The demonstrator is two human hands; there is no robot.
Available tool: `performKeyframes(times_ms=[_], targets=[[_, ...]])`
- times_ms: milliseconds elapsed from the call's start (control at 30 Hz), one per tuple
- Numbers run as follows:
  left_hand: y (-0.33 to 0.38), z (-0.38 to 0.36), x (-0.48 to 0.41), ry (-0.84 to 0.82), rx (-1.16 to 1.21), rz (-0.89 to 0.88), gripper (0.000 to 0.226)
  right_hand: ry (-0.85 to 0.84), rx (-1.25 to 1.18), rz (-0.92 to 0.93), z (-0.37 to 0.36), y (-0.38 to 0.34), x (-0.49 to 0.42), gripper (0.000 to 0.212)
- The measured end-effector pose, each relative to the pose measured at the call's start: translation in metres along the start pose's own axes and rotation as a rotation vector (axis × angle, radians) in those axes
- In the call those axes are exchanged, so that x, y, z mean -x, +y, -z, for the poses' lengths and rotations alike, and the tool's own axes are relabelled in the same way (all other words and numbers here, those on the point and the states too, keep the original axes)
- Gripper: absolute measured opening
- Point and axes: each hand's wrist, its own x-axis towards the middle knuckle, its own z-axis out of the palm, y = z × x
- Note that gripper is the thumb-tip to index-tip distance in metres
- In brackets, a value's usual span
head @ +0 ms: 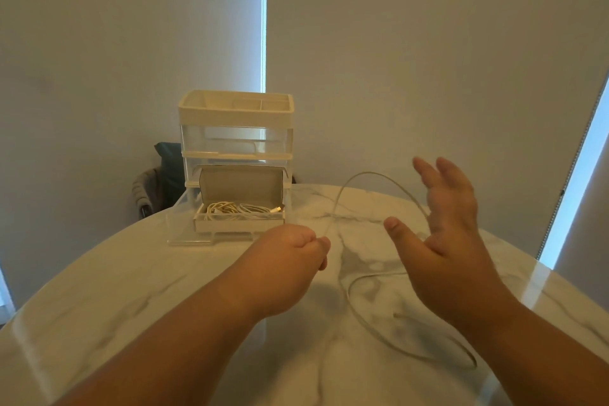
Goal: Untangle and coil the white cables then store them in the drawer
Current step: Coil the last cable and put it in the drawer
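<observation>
We look down on a round white marble counter (164, 290) with grey veins, which fills the lower half of the view. At its far edge stands a cream and clear plastic organiser (235, 119) with an open tray on top and drawers below. Its bottom clear plastic drawer (179, 224) is pulled out toward us. Inside that drawer sits an open white cardboard box (240, 226), lid tipped back, with a bundle of coiled white cables (237, 209) lying in it.

Our right hand (451, 241) is raised above the counter, fingers straight and spread, thumb out, gripping nothing. Our left hand (290, 257) is curled into a fist just in front of the drawer and pinches one loose thin white cable (370, 173) at its fingertips. From that pinch the cable arches up and over to the right hand's fingers, where we lose sight of it; a further loop lies on the counter beneath the right wrist.
</observation>
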Motion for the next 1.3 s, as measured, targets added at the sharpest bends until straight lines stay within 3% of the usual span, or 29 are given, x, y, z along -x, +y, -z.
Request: performKeyframes(times_ms=[100,233,400,533,733,1067,1300], targets=[[0.009,0.001,0.007,-0.168,0.085,-0.032,0.039,-0.123,0.062,-0.004,-0.005,0.002,-0.001,0.055],[0.02,0.005,0.016,-0.391,0.328,-0.079,0.04,-0.081,-0.013,-0.11,-0.003,0.01,-0.008,0.038],[0.024,0.014,0.016,-0.566,1.037,-0.122,0.028,-0.27,-0.016,-0.225,-0.009,0.026,-0.013,0.039],[0.025,0.019,0.011,-0.399,1.327,-0.166,0.031,-0.448,-0.107,-0.251,-0.021,0.015,-0.004,0.035],[0.026,0.021,0.008,-0.24,1.419,-0.116,0.028,-0.714,-0.209,-0.312,-0.022,-0.008,0.008,0.028],[0.024,0.023,0.005,-0.006,1.386,-0.029,0.025,-0.776,-0.185,-0.361,-0.017,-0.015,0.01,0.02],[0.02,0.018,-0.002,0.163,1.21,-0.004,0.028,-0.765,-0.043,-0.225,-0.015,-0.025,0.014,0.017]])
